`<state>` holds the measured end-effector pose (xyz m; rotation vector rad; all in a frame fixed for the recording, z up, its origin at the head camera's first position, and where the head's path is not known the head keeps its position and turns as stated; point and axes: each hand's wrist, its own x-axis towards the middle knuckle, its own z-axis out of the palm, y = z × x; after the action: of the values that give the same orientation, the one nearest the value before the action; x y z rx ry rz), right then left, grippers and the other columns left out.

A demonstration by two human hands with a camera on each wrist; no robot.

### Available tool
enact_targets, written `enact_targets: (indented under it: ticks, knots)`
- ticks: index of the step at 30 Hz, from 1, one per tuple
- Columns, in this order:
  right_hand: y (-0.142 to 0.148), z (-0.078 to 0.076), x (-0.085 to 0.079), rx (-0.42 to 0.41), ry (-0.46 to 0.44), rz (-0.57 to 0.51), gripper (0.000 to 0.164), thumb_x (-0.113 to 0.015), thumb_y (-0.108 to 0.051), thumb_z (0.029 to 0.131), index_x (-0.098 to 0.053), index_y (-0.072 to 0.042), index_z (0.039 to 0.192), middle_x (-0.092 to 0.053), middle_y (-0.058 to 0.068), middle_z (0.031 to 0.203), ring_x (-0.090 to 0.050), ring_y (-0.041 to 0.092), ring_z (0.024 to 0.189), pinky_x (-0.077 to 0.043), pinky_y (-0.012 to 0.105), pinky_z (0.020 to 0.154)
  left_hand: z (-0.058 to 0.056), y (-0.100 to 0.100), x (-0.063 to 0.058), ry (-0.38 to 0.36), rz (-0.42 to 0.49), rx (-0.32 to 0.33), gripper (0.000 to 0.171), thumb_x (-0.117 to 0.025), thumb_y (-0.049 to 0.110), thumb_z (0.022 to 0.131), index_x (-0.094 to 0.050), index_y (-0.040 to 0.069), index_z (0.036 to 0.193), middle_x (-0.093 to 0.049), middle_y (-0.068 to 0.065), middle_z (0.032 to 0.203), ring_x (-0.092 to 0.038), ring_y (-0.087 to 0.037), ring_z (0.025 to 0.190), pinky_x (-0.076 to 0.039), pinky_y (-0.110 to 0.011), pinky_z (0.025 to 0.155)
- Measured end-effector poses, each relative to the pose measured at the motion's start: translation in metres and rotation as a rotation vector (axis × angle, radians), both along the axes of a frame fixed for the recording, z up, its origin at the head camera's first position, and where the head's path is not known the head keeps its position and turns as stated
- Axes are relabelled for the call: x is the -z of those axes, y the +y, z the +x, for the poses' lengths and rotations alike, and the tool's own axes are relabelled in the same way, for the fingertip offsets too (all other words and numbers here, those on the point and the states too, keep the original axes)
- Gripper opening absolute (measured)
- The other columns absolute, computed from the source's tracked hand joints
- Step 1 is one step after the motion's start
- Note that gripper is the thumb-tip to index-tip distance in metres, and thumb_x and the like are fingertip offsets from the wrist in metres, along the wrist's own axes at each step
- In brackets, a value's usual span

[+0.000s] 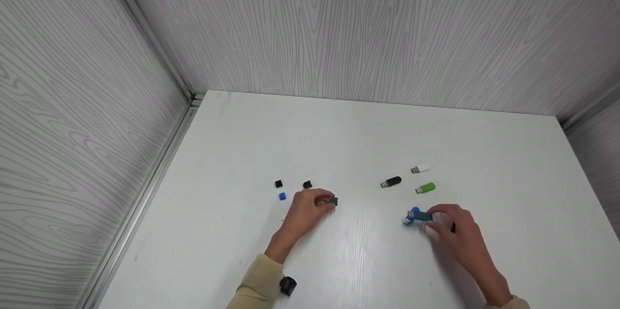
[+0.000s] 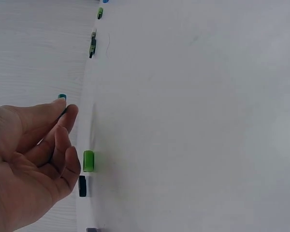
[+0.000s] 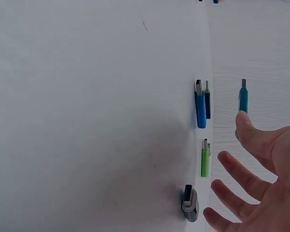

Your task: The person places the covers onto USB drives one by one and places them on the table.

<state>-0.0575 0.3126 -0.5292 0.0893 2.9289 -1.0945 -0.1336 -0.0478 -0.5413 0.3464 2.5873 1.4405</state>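
My left hand [image 1: 306, 209] pinches a small teal cap [image 1: 334, 201] between thumb and forefinger, above the table. Farther right, my right hand [image 1: 457, 234] holds a teal USB stick [image 1: 422, 216] by its rear end, with the metal plug pointing left; in the right wrist view the thumb presses the teal stick [image 3: 243, 99] while the other fingers are spread. Just beneath it in the head view lies a blue USB stick [image 1: 408, 222], partly covered. A black piece [image 1: 453, 227] shows behind the right hand, mostly hidden.
Black [image 1: 391, 182], white [image 1: 421, 168] and green [image 1: 426, 188] USB sticks lie beyond the right hand. Near the left hand are a black cap [image 1: 278, 183], another black cap [image 1: 307, 184] and a blue cap [image 1: 282, 196]. A green cap [image 2: 88, 161] appears in the left wrist view.
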Motion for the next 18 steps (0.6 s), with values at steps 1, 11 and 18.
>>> enact_targets:
  ticks: [1,11,18]
  knots:
    - [-0.002,0.0,-0.001,0.004,-0.003,-0.006,0.027,-0.074,-0.021,0.1,-0.071,-0.013,0.125,-0.067,0.016,0.138,-0.054,0.038,0.132,-0.045,0.06,0.109,0.0,0.0,0.0,0.0,-0.003,-0.001,0.023,-0.077,0.011,0.095,-0.079,0.008,0.117,-0.079,-0.005,0.104,-0.065,-0.009,0.09,-0.056,-0.027,0.083]
    - [-0.027,0.001,-0.003,0.016,-0.008,-0.037,0.032,-0.075,-0.019,0.099,-0.07,-0.013,0.13,-0.074,0.012,0.126,-0.065,0.032,0.123,-0.048,0.057,0.109,0.004,0.002,-0.001,-0.003,0.023,0.027,0.023,-0.076,0.012,0.096,-0.079,0.007,0.118,-0.078,-0.003,0.1,-0.06,-0.008,0.085,-0.052,-0.021,0.077]
    - [-0.041,-0.002,0.001,-0.005,0.008,-0.054,0.025,-0.078,-0.017,0.096,-0.074,-0.016,0.121,-0.077,0.003,0.113,-0.068,0.023,0.112,-0.052,0.048,0.105,0.006,0.004,0.001,-0.016,0.032,0.036,0.022,-0.079,0.013,0.095,-0.08,0.009,0.116,-0.077,-0.001,0.098,-0.059,-0.008,0.084,-0.052,-0.02,0.076]
